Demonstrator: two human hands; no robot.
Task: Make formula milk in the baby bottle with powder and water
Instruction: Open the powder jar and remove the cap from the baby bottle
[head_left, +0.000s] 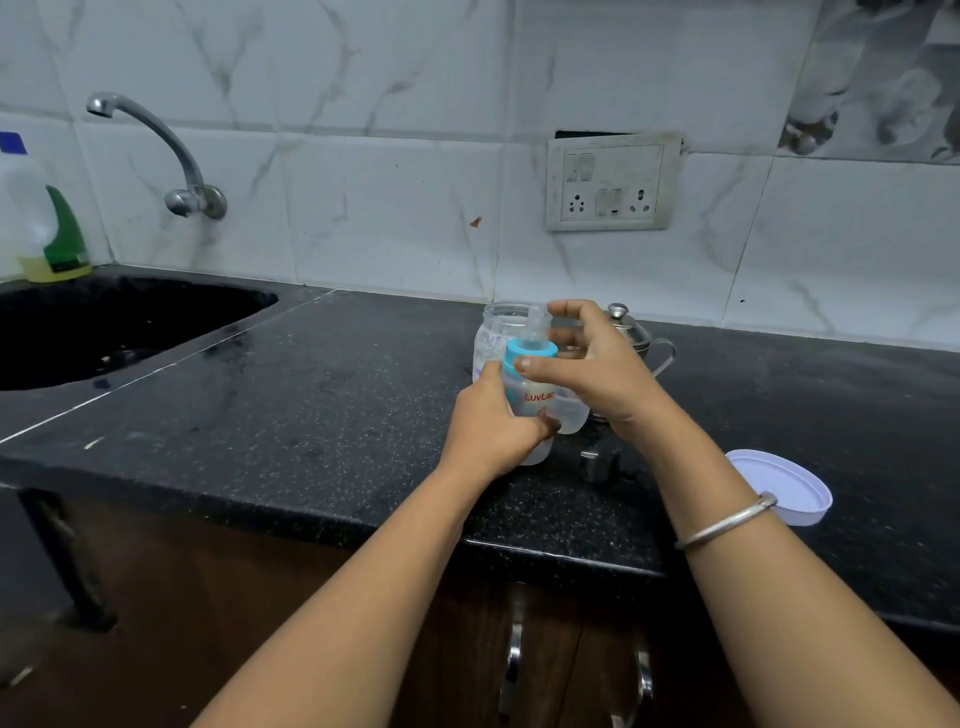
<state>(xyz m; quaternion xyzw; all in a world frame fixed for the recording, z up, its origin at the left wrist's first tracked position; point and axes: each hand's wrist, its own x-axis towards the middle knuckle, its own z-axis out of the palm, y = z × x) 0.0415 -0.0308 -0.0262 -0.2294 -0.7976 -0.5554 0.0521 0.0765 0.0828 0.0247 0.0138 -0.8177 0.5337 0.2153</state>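
Note:
A clear baby bottle (535, 402) with red lettering and a blue collar (530, 356) with a teat stands on the black counter (311, 405). My left hand (491, 426) is wrapped around the bottle's body. My right hand (597, 364) reaches over the top, thumb on the blue collar, fingers curled behind the teat. Right behind the bottle stands an open clear jar (493, 332) with pale contents. A steel pot (631, 330) with a knobbed lid and a handle sits behind my right hand, partly hidden. A clear cup-like piece (574, 413) shows beside the bottle's right side.
A white jar lid (784, 483) lies upside down at the right near the counter's front edge. A black sink (104, 327) with a wall tap (166, 150) is at the left, with a detergent bottle (47, 228) in its corner. A socket panel (610, 182) is on the tiled wall.

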